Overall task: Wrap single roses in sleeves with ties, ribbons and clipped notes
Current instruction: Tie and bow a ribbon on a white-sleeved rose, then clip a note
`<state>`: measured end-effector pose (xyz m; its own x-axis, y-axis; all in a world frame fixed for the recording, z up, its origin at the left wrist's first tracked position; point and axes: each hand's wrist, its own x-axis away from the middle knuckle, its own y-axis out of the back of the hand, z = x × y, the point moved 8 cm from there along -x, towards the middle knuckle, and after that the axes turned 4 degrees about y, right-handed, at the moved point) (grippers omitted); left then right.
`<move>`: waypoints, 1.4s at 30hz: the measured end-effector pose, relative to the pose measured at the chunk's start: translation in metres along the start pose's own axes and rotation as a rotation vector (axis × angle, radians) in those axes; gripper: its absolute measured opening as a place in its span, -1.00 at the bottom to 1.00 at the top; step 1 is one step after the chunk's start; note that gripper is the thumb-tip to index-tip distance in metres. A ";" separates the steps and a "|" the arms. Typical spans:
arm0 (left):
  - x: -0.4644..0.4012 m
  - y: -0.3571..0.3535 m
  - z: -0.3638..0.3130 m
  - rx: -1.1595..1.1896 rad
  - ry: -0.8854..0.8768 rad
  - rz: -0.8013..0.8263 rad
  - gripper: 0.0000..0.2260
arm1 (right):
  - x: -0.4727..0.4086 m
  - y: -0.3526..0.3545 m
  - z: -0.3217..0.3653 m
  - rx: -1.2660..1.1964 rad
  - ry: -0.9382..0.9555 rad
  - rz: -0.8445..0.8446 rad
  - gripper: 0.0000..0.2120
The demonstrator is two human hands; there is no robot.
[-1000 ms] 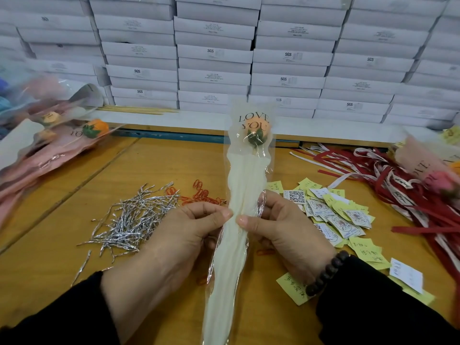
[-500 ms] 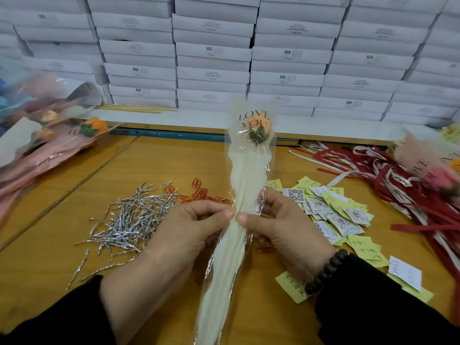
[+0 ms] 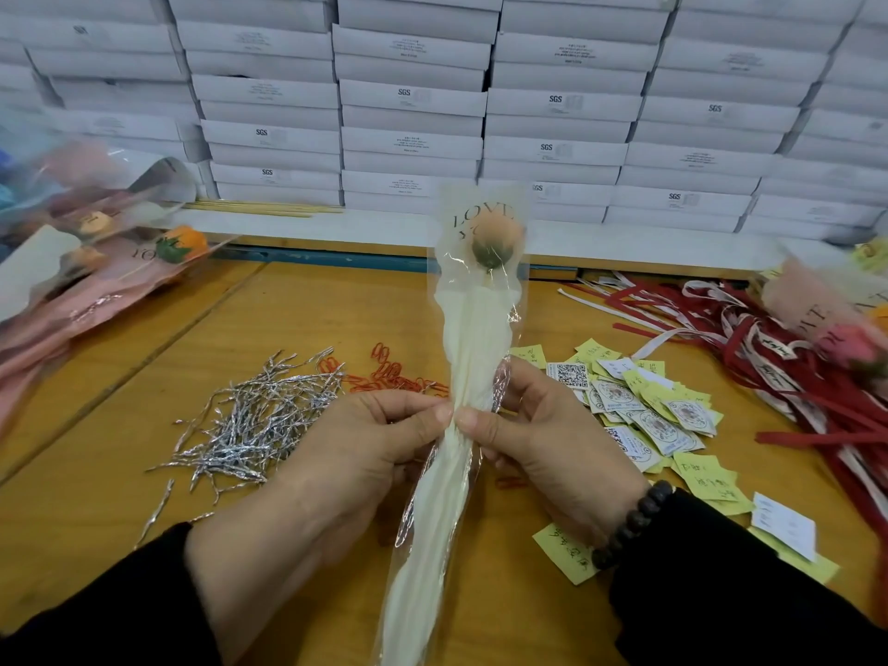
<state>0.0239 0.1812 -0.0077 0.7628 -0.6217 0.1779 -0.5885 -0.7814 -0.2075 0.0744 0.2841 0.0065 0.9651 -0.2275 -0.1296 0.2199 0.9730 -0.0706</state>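
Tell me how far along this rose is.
Done: the rose sits inside the sleeve. In hand: left hand and right hand pinch the sleeve gathered at mid-stem. Left: no tie is visible on it; silver ties, ribbons, red clips and notes lie unused.

Stacked white boxes (image 3: 413, 96) form a wall behind the wooden table (image 3: 96, 473).

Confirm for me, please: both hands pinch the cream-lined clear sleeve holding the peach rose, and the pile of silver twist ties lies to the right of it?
Not quite. The head view shows the pile of silver twist ties to the left of the cream-lined clear sleeve, not the right. The rest holds: the left hand and right hand both pinch the sleeve holding the peach rose.
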 end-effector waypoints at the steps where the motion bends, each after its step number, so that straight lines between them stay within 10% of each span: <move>1: 0.000 0.000 0.000 -0.012 0.000 0.008 -0.77 | 0.000 0.000 0.000 0.007 -0.003 0.004 -0.79; 42: 0.008 -0.004 -0.013 -0.130 -0.185 -0.039 -0.88 | 0.001 0.006 -0.008 0.073 -0.068 -0.053 -0.88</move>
<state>0.0286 0.1789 0.0068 0.8149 -0.5796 0.0015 -0.5778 -0.8126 -0.0762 0.0753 0.2891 -0.0016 0.9588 -0.2777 -0.0598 0.2781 0.9606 -0.0031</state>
